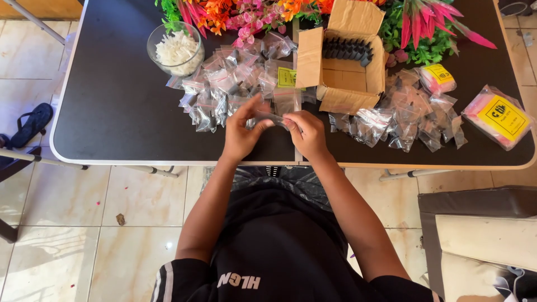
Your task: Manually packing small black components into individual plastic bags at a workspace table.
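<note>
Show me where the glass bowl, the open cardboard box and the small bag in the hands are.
glass bowl (159, 56): head view, on its left glass wall.
open cardboard box (349, 81): head view, on its bare inner floor.
small bag (275, 119): head view, on the clear strip stretched between the two hands.

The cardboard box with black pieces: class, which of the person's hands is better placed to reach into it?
Probably the right hand: the cardboard box stands just beyond it, right of centre. The left hand lies farther off. Both pinch a small clear bag.
</note>
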